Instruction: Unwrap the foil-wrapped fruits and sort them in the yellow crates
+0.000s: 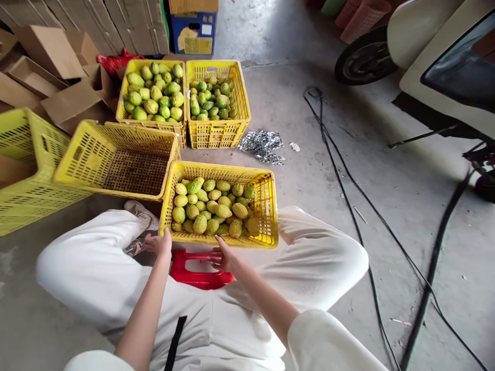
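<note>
Between my knees sits a yellow plastic crate [216, 169] holding several oval, green-yellow fruits [223, 211]. My left hand [158, 244] is at the crate's near left corner, thumb up and fingers spread, nothing visible in it. By the middle of the near rim is my right hand [223, 256], its thumb close to the rim and its other fingers stretched out below. Whether either hand presses on the crate is hard to tell. Under the right hand, a red plastic stool [203, 279] with a handle-like opening shows between my legs.
Left of it stands a yellow crate [83, 164] without fruit. Two fruit-filled crates, one left [124, 105] and one right [243, 98], stand beyond. Cardboard boxes [50, 51] pile up at far left. Silver foil scraps [263, 146], black cables [338, 172] and a parked vehicle [421, 56] lie rightward.
</note>
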`<state>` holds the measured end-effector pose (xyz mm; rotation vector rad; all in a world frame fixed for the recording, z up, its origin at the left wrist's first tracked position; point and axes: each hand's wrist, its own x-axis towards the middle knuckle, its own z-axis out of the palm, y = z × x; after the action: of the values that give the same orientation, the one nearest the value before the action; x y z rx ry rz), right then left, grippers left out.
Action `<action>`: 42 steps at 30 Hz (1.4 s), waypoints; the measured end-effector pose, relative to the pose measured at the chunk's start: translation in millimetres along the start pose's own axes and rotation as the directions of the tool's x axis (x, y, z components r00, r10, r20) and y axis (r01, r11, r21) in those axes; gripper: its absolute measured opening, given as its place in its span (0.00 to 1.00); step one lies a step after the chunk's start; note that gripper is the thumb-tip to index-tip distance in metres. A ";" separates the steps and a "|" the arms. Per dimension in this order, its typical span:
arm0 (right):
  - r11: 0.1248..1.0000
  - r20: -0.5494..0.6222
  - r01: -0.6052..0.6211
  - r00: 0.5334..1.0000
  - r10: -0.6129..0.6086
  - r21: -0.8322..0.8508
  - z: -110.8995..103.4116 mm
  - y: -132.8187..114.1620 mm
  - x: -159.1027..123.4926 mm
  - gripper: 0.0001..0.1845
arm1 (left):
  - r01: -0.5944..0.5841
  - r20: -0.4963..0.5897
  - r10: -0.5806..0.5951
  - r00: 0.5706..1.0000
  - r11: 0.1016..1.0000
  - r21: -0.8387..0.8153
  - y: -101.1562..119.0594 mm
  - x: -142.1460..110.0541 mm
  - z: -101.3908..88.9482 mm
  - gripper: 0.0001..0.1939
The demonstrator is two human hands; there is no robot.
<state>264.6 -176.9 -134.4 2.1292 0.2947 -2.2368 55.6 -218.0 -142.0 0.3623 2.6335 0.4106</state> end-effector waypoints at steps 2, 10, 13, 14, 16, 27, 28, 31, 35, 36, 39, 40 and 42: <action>0.979 0.093 0.074 0.994 -0.056 -0.192 -8.1 -8.9 -12.0 0.23 | 0.005 -0.084 -0.005 0.996 1.000 -0.007 11.4 -0.5 -5.3 0.34; -0.112 0.413 0.463 0.625 -0.662 -0.879 -21.3 -41.6 -24.8 0.12 | -0.575 0.070 0.594 0.801 0.732 0.366 61.1 83.5 -49.8 0.16; -0.528 0.597 0.312 0.590 -0.543 -0.790 0.3 -33.9 -10.4 0.16 | -0.650 0.205 0.653 0.729 0.567 0.506 67.3 104.7 -58.4 0.14; -0.551 0.606 0.302 0.591 -0.531 -0.778 7.9 -30.6 -5.0 0.13 | -0.625 0.209 0.628 0.750 0.567 0.536 68.2 105.2 -57.8 0.15; -0.541 0.593 0.291 0.591 -0.547 -0.789 19.8 -24.4 4.5 0.09 | -0.556 0.226 0.537 0.813 0.600 0.575 68.2 98.1 -51.9 0.19; -0.440 0.385 0.087 0.652 -0.653 -0.894 18.5 -9.2 22.3 0.15 | -0.538 0.419 0.349 0.838 0.656 0.529 54.0 78.9 -31.7 0.16; -0.423 0.356 0.064 0.660 -0.661 -0.904 13.9 -10.7 23.8 0.16 | -0.539 0.426 0.345 0.836 0.662 0.521 53.9 80.7 -33.0 0.16; -0.399 0.311 0.032 0.685 -0.659 -0.916 -0.4 -14.9 27.2 0.17 | -0.538 0.440 0.335 0.833 0.677 0.502 53.2 83.9 -35.6 0.15; -0.415 0.320 0.040 0.705 -0.632 -0.909 -7.7 -16.4 29.8 0.18 | -0.553 0.458 0.344 0.820 0.683 0.477 50.0 86.5 -37.5 0.13; -0.419 0.319 0.037 0.709 -0.629 -0.907 -7.6 -16.0 30.3 0.18 | -0.557 0.463 0.345 0.816 0.682 0.474 48.4 86.8 -38.0 0.13; -0.425 0.310 0.023 0.720 -0.621 -0.905 -8.3 -11.8 31.0 0.18 | -0.565 0.487 0.332 0.807 0.674 0.476 39.8 84.9 -39.7 0.12; -0.427 0.308 0.021 0.725 -0.616 -0.904 -9.6 -9.1 30.9 0.18 | -0.568 0.500 0.323 0.803 0.670 0.479 35.4 83.1 -40.4 0.12; -0.430 0.307 0.025 0.737 -0.602 -0.903 -12.9 -1.0 29.9 0.18 | -0.572 0.530 0.297 0.795 0.659 0.489 24.4 77.8 -42.2 0.13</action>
<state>275.5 -170.7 -164.5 1.1415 2.2019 -0.4415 -27.0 -180.3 -127.7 1.1997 2.1528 -0.4155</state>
